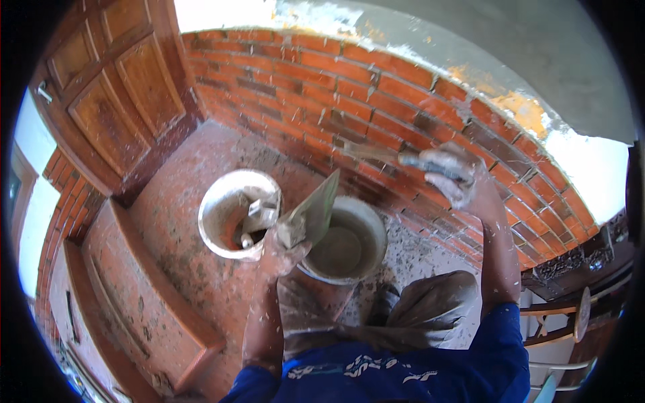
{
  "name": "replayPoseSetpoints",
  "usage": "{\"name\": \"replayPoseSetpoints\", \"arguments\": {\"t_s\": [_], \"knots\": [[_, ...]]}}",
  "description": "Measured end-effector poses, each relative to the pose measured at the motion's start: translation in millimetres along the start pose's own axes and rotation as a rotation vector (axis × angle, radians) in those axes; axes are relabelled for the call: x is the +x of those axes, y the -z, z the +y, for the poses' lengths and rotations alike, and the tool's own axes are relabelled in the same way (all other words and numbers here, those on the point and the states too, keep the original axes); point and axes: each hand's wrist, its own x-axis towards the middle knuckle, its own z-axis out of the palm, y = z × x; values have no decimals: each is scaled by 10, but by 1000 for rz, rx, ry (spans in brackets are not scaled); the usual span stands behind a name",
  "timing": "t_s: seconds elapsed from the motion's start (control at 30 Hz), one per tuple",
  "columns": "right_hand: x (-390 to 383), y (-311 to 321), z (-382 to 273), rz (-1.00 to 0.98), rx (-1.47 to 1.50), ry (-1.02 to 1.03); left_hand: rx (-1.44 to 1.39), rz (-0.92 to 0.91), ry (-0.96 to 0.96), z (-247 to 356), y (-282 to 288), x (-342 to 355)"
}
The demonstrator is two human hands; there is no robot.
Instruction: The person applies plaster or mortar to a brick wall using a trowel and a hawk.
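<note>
Pointing trowel (376,154): thin blade laid against a mortar joint of the red brick wall (322,87), handle enclosed in the right hand (451,176). Right grip clenched around the handle, arm raised to the wall, hand coated in grey mortar.

Mortar board (316,208): flat grey plate, tilted, one edge up toward the wall, held from below by the left hand (285,245). Left grip closed on the board's underside handle; fingers smeared with mortar.

Directly under the board: grey bucket (346,245), partly covered by it. Just left, nearly touching: white bucket (232,215) with tools inside. Both stand on the mortar-spattered floor (195,269). Wooden door (114,87) upper left.
</note>
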Motion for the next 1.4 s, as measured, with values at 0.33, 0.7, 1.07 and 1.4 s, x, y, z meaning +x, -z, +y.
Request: {"name": "replayPoseSetpoints", "arguments": {"t_s": [0.33, 0.7, 1.07, 1.4], "knots": [[1257, 428, 1213, 546, 370, -344, -228, -9, 74, -253, -253, -174], [1241, 282, 1017, 598, 36, -349, -289, 96, 114, -515, -262, -327], [655, 635, 1369, 764, 205, -475, -456, 78, 120, -539, -329, -294], [-716, -551, 542, 816, 420, -530, 563, 255, -730, 724, -448, 1334]]}}
